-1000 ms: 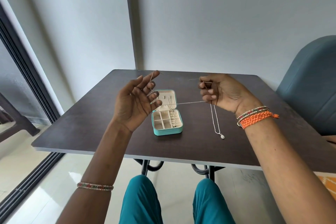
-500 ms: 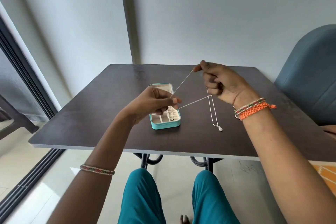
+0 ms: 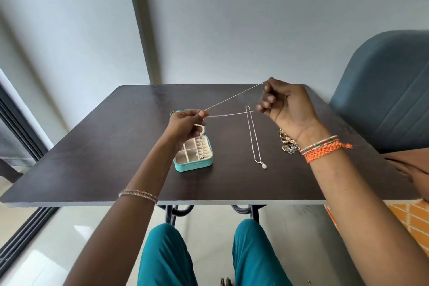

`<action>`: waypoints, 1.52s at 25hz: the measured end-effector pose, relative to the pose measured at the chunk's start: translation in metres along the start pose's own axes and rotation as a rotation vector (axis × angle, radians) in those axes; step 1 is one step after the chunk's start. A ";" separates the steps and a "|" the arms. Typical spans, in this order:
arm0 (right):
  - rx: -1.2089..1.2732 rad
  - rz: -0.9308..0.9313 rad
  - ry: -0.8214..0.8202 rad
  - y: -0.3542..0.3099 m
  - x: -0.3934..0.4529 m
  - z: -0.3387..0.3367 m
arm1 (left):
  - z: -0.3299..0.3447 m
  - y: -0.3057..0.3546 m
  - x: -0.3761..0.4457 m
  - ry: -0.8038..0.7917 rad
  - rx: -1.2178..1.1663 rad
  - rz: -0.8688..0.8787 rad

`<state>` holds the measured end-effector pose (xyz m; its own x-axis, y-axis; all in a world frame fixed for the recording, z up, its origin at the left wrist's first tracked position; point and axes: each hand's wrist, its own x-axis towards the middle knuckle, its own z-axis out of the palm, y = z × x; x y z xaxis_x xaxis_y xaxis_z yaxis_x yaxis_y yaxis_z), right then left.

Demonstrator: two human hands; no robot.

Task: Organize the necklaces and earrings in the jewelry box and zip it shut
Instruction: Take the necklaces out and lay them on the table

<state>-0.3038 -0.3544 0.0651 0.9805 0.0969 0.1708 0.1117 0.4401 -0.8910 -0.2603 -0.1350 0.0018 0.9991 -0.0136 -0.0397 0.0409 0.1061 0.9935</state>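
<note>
A thin silver chain [image 3: 234, 98] is stretched taut in the air between my hands, in two strands. My left hand [image 3: 185, 126] pinches one end above the open teal jewelry box [image 3: 193, 165], hiding most of its lid. My right hand [image 3: 284, 105] holds the two strands apart, higher and to the right. The box shows cream compartments with small items inside. A second silver necklace with a pendant [image 3: 254, 139] lies straight on the dark table [image 3: 104, 146] to the right of the box. A heap of gold earrings [image 3: 286, 143] sits partly hidden behind my right wrist.
A blue-grey chair [image 3: 383, 95] stands at the table's right side. A grey wall rises just behind the table. A dark sliding door frame [image 3: 21, 127] runs along the left. My knees in teal trousers are under the front edge.
My left hand turned over from palm-up and closed on the chain over the box. My right hand rose and moved back, pulling the chain taut. The camera tilted, bringing the earrings into view.
</note>
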 end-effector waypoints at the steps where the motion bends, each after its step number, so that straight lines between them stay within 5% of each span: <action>1: -0.095 -0.051 -0.023 0.000 -0.002 -0.002 | 0.006 0.006 0.009 -0.042 -0.092 -0.074; 5: -0.669 -0.219 -0.239 0.000 -0.016 -0.004 | 0.024 0.023 0.040 -0.157 -0.566 -0.326; 8: -1.250 -0.237 -0.310 0.009 -0.028 0.001 | 0.037 0.025 0.057 -0.204 -0.666 -0.386; 11: -1.466 -0.181 -0.339 0.018 -0.036 0.006 | 0.048 0.024 0.073 -0.244 -0.667 -0.386; 17: -1.715 -0.069 -0.302 0.052 -0.035 0.015 | 0.061 0.004 0.104 -0.252 0.000 -0.282; 24: -1.925 -0.067 -0.136 0.102 -0.035 0.019 | 0.066 -0.027 0.141 -0.288 1.096 0.169; 28: -1.871 -0.007 -0.044 0.116 -0.040 0.019 | 0.067 -0.040 0.149 -0.252 1.164 0.273; 38: -1.779 0.004 0.093 0.130 -0.038 0.024 | 0.065 -0.052 0.158 -0.206 1.083 0.175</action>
<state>-0.3308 -0.2795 -0.0473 0.9791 0.0216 0.2023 0.0705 -0.9686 -0.2383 -0.1052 -0.2073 -0.0495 0.9657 -0.2582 0.0284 -0.2299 -0.7987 0.5561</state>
